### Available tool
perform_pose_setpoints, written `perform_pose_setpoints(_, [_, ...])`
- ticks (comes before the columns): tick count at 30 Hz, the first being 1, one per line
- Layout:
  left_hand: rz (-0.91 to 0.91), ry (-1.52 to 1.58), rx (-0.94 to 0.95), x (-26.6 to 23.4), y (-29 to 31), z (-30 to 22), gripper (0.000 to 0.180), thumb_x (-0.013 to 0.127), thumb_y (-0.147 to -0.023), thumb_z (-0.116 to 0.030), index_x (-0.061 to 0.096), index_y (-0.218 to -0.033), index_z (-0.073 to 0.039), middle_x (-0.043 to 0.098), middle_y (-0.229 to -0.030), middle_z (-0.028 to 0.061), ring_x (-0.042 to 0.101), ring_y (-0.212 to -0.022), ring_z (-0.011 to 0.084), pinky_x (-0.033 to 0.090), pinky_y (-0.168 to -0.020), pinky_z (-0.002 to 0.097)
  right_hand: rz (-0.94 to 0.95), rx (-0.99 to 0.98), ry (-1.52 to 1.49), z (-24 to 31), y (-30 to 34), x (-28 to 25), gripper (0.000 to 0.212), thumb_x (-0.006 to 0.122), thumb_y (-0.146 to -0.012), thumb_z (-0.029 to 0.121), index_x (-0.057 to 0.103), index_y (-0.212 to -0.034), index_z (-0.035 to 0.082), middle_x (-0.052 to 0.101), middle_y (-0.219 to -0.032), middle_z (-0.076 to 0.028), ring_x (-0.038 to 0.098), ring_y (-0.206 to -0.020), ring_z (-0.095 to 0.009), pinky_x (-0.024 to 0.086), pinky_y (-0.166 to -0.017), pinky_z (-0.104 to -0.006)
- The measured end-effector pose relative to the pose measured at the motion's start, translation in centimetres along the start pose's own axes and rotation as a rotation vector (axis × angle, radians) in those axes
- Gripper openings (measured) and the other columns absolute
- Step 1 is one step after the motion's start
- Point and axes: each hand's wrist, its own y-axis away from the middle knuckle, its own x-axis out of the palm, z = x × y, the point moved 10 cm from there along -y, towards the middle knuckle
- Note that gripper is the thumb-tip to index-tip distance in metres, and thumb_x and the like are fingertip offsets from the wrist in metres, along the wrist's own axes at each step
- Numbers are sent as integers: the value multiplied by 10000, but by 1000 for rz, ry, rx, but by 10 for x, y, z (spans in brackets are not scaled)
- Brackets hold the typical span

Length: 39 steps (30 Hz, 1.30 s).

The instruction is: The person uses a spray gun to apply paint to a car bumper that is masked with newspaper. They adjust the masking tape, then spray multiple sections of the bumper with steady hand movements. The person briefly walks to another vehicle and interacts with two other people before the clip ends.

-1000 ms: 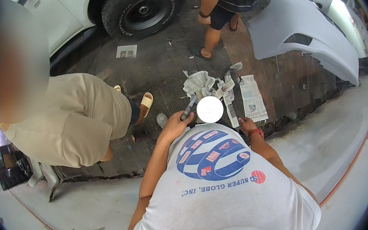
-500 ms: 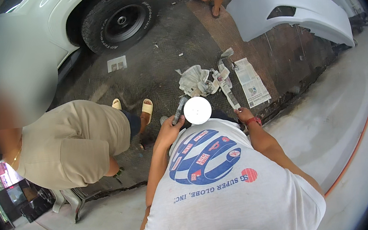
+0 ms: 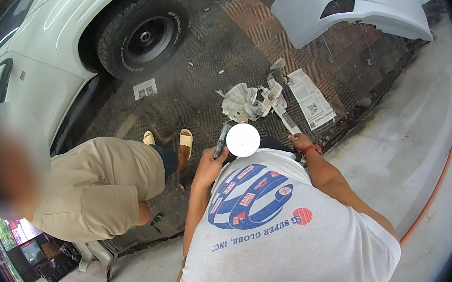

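Observation:
My left hand (image 3: 210,166) is closed around a narrow grey object (image 3: 221,142), its exact kind unclear. Beside it, in front of my shirt, is a round white disc (image 3: 243,140); what supports it is hidden. On the other side, my right hand (image 3: 303,143) pinches the near end of a long newspaper strip (image 3: 285,117). The strip runs away from me to a heap of crumpled newspaper (image 3: 242,102) on the floor. A flatter newspaper sheet (image 3: 311,100) lies just right of the strip.
At my left a person in a tan shirt (image 3: 99,190) bends forward. A white vehicle with a large black tire (image 3: 143,38) stands at the far left. A white bumper (image 3: 357,3) is at the far right. A small newspaper piece (image 3: 145,89) lies on the dark mat floor (image 3: 188,98).
The view has shifted, showing more of the vehicle. The other person's head is lower and further left in the picture. The legs at the far edge are gone from view. My hands keep their holds.

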Motion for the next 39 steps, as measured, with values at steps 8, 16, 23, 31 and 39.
perform_pose_setpoints(8, [-2,9,-1,3,0,-1,651,644,-1051,-545,713,-1288,58,706,-1181,278,713,-1117,364,526,-969,442,-9,-67,4,5,-1,-1,764,677,-959,590,685,-1375,-51,671,-1394,-302,634,-1342,-411,479,-1149,-464])
perform_pose_setpoints(16, [-35,-56,-9,-2,0,0,617,639,-1061,-518,711,-1307,44,734,-1142,265,724,-1089,325,536,-945,427,-73,-123,94,17,3,-7,710,686,-977,560,708,-1320,-61,724,-1264,-300,702,-1205,-416,533,-1060,-462])
perform_pose_setpoints(23, [-17,-6,-6,-1,3,-2,597,641,-1060,-522,725,-1287,24,754,-1125,243,728,-1043,293,543,-909,425,-2,-84,30,15,4,-3,747,678,-980,565,671,-1383,-64,664,-1395,-312,628,-1348,-418,480,-1150,-462])
perform_pose_setpoints(31, [-6,-6,-14,0,4,-3,552,639,-1069,-489,735,-1231,30,757,-1069,203,708,-997,258,526,-903,409,-115,-165,49,15,3,-4,676,707,-969,541,733,-1273,-63,755,-1196,-301,737,-1161,-403,558,-1016,-457])
perform_pose_setpoints(39, [-4,18,-35,3,2,3,501,639,-1078,-464,747,-1189,12,766,-1048,174,683,-947,225,519,-877,403,-57,-117,63,9,-2,0,727,695,-961,571,713,-1313,-65,694,-1336,-314,663,-1287,-425,506,-1112,-467])
